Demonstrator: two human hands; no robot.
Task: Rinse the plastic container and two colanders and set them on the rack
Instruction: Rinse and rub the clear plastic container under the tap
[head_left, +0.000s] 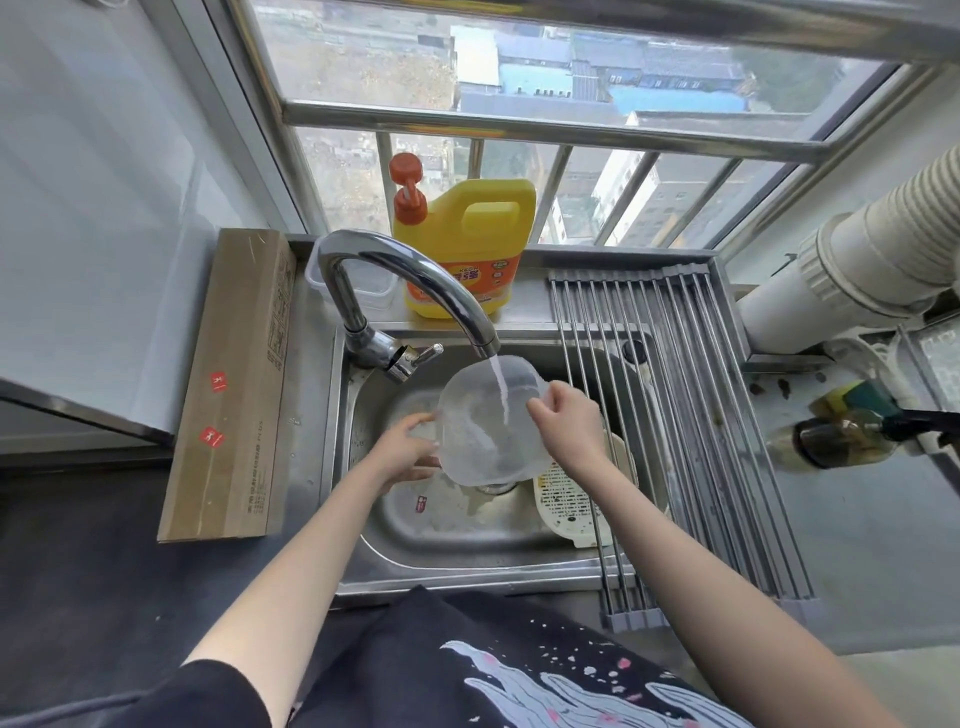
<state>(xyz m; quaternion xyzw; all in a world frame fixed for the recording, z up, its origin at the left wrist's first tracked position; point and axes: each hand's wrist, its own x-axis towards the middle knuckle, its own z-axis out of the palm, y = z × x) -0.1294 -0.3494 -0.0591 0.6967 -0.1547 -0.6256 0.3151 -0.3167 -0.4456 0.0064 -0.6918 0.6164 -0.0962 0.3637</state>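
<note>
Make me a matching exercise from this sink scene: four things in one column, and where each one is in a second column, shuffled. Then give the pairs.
Things
1. plastic container
2. cream colander
3. yellow detergent jug
4. cardboard box

Places
A. lying on the counter left of the sink
B. held in both hands under the running tap
C. standing on the ledge behind the sink, by the window
D. lying in the basin on its right side, partly under the rack

Pairs: 1-B, 2-D, 3-C, 4-A
</note>
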